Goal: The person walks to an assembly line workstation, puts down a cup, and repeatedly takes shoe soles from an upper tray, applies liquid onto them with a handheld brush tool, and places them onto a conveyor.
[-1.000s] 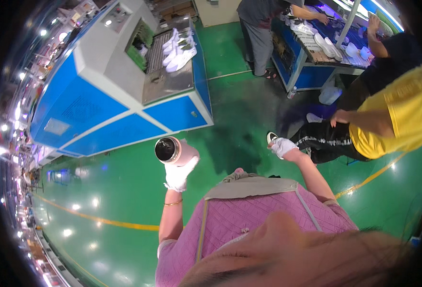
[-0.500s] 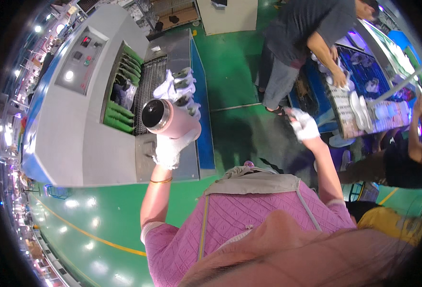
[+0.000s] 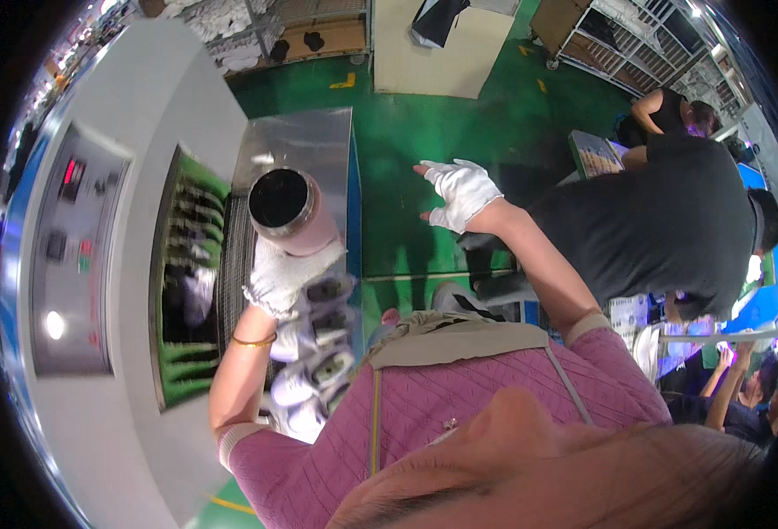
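In a white glove, my left hand (image 3: pixel 287 273) is wrapped round a pink insulated bottle (image 3: pixel 305 220) with a steel rim and a black top. The bottle is held above the metal end of a conveyor machine (image 3: pixel 190 70). Several white and grey shoes (image 3: pixel 318 366) sit below that hand, partly hidden by my forearm. My right hand (image 3: pixel 461 196), also gloved with some fingertips bare, is stretched out over the green floor. Its fingers are spread and nothing is in them.
Green flaps (image 3: pixel 197 198) hang in the machine's opening, beside a control panel (image 3: pixel 76 256). A person in a dark shirt (image 3: pixel 644 220) bends close to my right arm. Ahead stand a pale box-like cabinet (image 3: pixel 433 57) and a wheeled rack (image 3: pixel 627 44).
I have moved forward along the machine, so the shoes now lie nearer my body. The bottle stays in my left hand. My right hand has swung inward and its fingers have spread.
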{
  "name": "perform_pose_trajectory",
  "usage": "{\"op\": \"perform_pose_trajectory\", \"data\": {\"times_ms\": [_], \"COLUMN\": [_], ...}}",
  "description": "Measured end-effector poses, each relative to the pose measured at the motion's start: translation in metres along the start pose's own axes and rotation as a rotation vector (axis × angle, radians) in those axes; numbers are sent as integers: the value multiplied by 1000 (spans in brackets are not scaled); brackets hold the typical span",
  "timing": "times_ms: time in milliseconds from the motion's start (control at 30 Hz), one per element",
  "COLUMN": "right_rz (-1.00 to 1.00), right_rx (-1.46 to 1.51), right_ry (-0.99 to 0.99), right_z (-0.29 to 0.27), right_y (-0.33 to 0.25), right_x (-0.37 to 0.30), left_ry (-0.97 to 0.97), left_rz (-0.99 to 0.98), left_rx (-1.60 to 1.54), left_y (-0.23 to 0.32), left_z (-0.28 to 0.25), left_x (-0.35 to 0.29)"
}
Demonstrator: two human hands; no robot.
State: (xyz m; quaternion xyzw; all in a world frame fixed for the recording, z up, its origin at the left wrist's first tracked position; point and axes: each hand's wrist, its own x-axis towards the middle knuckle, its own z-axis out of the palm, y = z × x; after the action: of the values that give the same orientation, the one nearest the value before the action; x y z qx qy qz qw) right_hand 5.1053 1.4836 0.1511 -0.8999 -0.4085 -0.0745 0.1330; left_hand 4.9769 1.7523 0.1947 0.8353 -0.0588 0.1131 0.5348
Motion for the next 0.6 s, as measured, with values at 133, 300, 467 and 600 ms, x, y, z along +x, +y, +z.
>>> {"op": "perform_pose_trajectory", "data": {"times_ms": [133,300,467,600], "right_rz": [72,328,851,1108], "right_rx": [18,-16,23,28], "right_ry": [-124,-209,-239,-334], "right_z": [37,73,94,109], "right_y": [84,220,407,500], "right_x": [61,94,101,73], "left_ry": [-34,-3,-122,-232], "left_rz": [-166,14,45,-76], "left_rx": [-104,-56,-77,-78], "left_y": [-54,-103,-160,-155], "left_z": [7,35,72,127], "left_x": [85,213,334,463]}}
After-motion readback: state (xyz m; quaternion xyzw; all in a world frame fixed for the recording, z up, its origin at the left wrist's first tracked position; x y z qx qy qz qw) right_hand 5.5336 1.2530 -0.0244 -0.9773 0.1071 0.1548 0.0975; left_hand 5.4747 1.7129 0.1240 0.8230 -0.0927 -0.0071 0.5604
